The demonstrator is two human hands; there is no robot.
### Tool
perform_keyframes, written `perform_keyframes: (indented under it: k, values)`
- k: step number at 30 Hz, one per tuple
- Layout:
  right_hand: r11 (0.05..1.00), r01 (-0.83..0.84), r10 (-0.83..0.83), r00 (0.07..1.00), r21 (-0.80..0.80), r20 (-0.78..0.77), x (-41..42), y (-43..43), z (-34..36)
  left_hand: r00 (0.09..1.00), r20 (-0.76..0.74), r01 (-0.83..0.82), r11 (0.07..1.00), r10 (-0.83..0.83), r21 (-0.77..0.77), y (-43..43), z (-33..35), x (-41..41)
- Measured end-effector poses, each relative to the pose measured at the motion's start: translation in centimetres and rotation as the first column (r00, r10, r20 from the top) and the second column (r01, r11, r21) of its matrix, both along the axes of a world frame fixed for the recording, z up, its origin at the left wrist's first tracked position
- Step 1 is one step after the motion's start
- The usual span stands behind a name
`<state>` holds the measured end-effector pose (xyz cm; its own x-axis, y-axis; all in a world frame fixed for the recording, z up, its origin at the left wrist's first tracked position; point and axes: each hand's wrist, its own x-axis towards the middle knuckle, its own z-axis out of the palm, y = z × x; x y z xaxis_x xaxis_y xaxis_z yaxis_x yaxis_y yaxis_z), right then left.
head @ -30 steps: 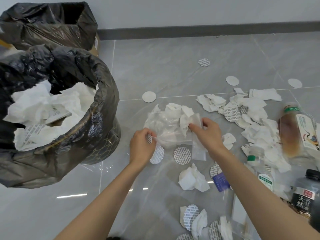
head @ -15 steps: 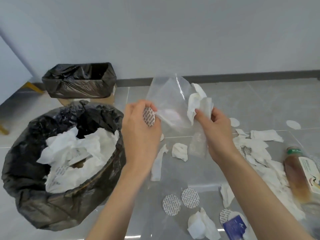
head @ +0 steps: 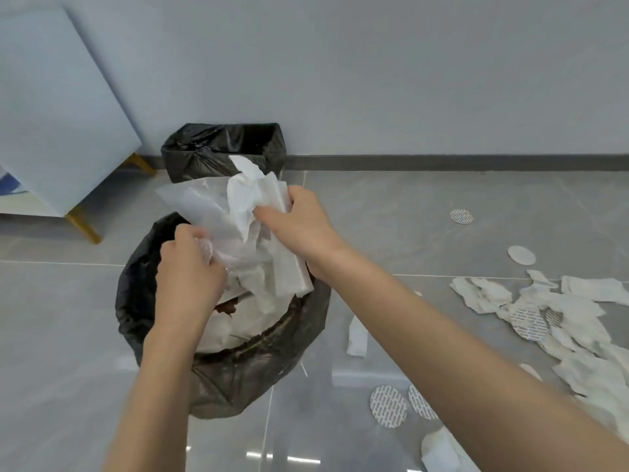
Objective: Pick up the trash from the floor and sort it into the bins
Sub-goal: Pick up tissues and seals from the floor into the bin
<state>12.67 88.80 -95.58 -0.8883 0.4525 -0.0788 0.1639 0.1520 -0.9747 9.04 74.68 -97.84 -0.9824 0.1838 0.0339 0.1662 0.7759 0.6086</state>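
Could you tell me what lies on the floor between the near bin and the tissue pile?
Head view: one white tissue scrap, nearer the near bin than the tissue pile; the right forearm hides part.

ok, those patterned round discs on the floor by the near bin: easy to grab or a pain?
Probably a pain. The patterned discs lie flat on the floor, leaving little edge to get under. That floor shows reflections, so they likely slide when pushed. They look thin, so probably very light.

Two bins [head: 136, 301] [head: 190, 155], two hands [head: 187, 281] [head: 299, 223], six round discs [head: 388, 406] on floor [head: 391, 216], many tissue scraps [head: 585, 366]
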Motion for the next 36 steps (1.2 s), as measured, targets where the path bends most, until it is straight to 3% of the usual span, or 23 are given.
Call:
perform_keyframes:
  k: [5,9,12,15,20,24,30,36]
  values:
    - [0.947,-0.151,0.116,0.984,0.284,0.138,-0.5,-1.6,-0.6,0.994,0.05,0.1,0.984,-0.094,-0.145,-0.2,-0.4,0.3]
    - [0.906,-0.102,0.062,0.992,0.411,0.11,1.7,-0.4,0.4,0.99,0.028,0.142,0.976,-0.139,-0.163,0.2,-0.3,0.4]
    - [0.929,-0.032,0.019,0.999,0.37,0.038,3.8,0.7,0.9,0.991,0.006,0.133,0.991,-0.133,-0.031,0.8,0.9,1.7]
    - [0.966,0.105,-0.122,0.991,0.238,0.056,5.8,2.5,-0.7,0.974,-0.121,0.202,0.975,-0.191,0.088,2.2,1.8,3.1]
    - [0.967,0.212,-0.232,0.962,0.14,0.145,10.8,5.2,-4.5,0.916,-0.242,0.352,0.93,-0.319,0.105,6.4,2.9,6.2]
    - [0.956,0.263,-0.289,0.924,0.132,0.25,14.8,6.7,-8.6,0.855,-0.228,0.495,0.864,-0.466,0.094,9.5,1.9,9.9]
    - [0.938,0.231,-0.332,0.813,0.259,0.478,21.2,8.8,-15.4,0.742,0.017,0.671,0.74,-0.671,-0.05,13.1,-5.5,14.4]
    - [0.945,-0.005,-0.21,0.755,0.326,0.621,23.8,8.2,-21.6,0.65,0.383,0.751,0.632,-0.656,-0.191,12.5,-14.7,15.8]
